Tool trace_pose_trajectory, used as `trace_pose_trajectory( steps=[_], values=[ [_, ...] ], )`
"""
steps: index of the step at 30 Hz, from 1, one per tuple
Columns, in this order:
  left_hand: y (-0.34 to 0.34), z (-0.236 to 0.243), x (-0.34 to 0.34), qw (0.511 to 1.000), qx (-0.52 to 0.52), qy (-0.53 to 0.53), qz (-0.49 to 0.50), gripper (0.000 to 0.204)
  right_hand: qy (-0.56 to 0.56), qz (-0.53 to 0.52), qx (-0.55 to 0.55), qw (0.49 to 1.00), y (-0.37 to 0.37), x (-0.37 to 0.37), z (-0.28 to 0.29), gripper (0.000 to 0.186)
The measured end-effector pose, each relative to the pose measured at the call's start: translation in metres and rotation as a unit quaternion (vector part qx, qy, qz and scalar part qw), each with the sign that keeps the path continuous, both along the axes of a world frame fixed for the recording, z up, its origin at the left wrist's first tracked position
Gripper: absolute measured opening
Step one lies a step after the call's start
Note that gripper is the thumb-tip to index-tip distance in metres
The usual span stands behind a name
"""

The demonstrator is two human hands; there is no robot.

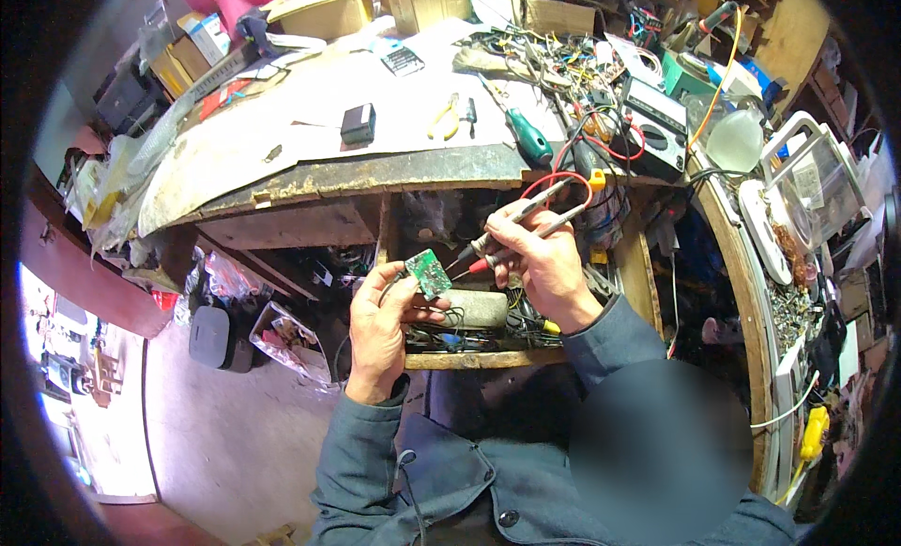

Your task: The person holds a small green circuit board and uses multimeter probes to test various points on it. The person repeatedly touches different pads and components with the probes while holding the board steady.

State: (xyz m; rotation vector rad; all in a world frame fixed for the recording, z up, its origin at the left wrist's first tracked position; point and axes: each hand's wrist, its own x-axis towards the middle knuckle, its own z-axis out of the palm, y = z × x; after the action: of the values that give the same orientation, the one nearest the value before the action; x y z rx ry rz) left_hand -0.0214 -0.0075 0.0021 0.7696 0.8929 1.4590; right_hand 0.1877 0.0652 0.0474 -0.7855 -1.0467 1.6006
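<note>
My left hand (385, 325) holds a small green circuit board (429, 273) between thumb and fingers, in front of the workbench edge. My right hand (540, 255) grips two thin test probes (497, 246), one black and one red-tipped, with their tips pointing down-left at the board. Red and black leads (563, 175) run from the probes up to a dark multimeter (655, 125) on the bench top.
The worn workbench (375, 175) carries a green-handled screwdriver (528, 138), yellow pliers (445, 119), a small black box (358, 123), a tangle of wires (549, 62) and cardboard boxes (324, 11). A shelf under it holds clutter. A curved wooden counter (751, 292) with parts lies to the right.
</note>
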Motion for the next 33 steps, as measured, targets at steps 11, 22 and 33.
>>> trace_pose_trajectory(
  steps=[11,22,33],
  values=[
    [0.008,0.003,-0.001,0.995,-0.061,0.007,-0.081,0.030,-0.070,-0.029,0.093,0.993,-0.007,-0.004,0.001,0.013],
    [0.007,0.003,-0.001,0.993,-0.067,0.007,-0.102,0.030,-0.088,-0.034,0.125,0.988,-0.011,-0.006,0.000,0.011],
    [0.005,0.001,0.001,0.996,-0.053,0.034,-0.068,0.026,-0.117,-0.038,0.093,0.988,-0.006,0.001,0.005,0.015]
  ],
)
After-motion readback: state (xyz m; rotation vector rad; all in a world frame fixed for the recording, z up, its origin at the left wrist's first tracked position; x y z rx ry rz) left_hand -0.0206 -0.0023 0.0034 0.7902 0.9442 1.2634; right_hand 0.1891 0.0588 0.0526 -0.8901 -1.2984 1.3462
